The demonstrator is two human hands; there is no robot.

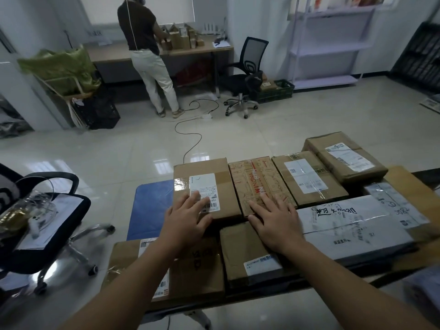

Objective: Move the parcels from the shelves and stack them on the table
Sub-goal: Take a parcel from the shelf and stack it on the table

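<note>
Several cardboard parcels lie side by side on the table (404, 177) in front of me. My left hand (188, 216) rests flat, fingers straight, on a brown parcel with a white label (202, 177). Right beside it lies a printed brown parcel with red lettering (257, 179), and my right hand (273, 222) lies flat on its near end. Nearer to me sit a large taped box (202, 277) and a smaller brown box (242, 253). A grey-white wrapped parcel (352, 225) lies to the right, with two more labelled boxes (307, 177) (345, 156) behind it.
A white shelf unit (331, 44) stands at the back right. A person (147, 55) works at a far desk with small boxes. One office chair (247, 77) stands near that desk; another chair (35, 210) with papers is at my left. A cable (190, 139) runs across the floor.
</note>
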